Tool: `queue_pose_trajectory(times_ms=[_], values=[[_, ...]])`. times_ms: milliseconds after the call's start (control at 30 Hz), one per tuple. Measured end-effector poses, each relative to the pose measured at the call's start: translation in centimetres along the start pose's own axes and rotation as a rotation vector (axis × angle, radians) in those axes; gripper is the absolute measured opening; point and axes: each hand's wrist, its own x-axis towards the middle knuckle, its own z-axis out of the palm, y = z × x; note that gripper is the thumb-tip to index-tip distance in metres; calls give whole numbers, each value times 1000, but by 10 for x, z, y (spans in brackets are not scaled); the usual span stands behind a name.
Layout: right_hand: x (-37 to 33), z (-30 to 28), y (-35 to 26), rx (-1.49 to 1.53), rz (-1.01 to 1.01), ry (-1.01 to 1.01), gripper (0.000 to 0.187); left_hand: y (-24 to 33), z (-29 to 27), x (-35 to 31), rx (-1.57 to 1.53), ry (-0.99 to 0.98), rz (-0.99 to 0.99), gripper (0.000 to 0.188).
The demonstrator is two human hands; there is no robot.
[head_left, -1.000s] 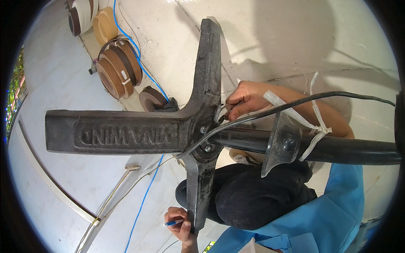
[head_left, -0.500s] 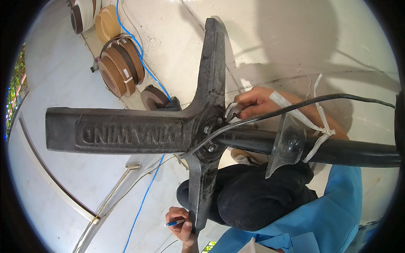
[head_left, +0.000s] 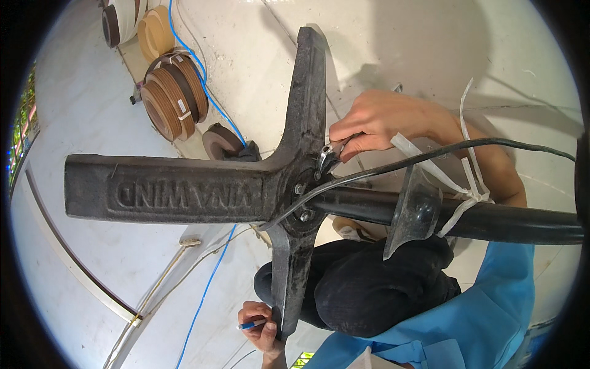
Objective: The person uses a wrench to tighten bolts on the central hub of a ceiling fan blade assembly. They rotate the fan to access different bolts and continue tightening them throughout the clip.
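A black cast fan base (head_left: 172, 187) with three legs lies on its side, its black pole (head_left: 522, 227) running off to the right. My right hand (head_left: 381, 120) is closed round a shiny metal wrench (head_left: 326, 158), whose head sits at the upper bolt of the hub (head_left: 300, 203). Most of the wrench's shaft is hidden by the fingers. At the tip of the lower leg (head_left: 289, 283), my left hand (head_left: 261, 326) is closed, touching the leg's edge. A slim blue-and-white pen-like thing (head_left: 252, 324) sticks out between its fingers. Two more bolt heads show on the hub.
A black cable (head_left: 442, 152) crosses the hub and pole. White ties (head_left: 467, 190) and a dark flared cover (head_left: 418, 206) are on the pole. Rolls of brown edge banding (head_left: 172, 101) stand at upper left. A blue cord (head_left: 209, 270) runs over the floor beneath the base.
My right hand has moved up and turned, bringing the wrench head from beside the hub onto its upper bolt. My left hand stays at the lower leg's tip.
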Motion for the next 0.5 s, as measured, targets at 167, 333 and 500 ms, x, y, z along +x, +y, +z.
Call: queue_pose_trajectory(times_ms=[167, 333, 500], values=[[6, -8, -6, 97, 47, -77, 24, 1, -1, 0, 1, -3, -9, 43], [14, -17, -12, 109, 114, -152, 23, 2, 1, 1, 18, 3, -18, 44], [20, -26, -11, 51, 65, -201, 20, 5, 2, 1, 31, -3, -40, 44]])
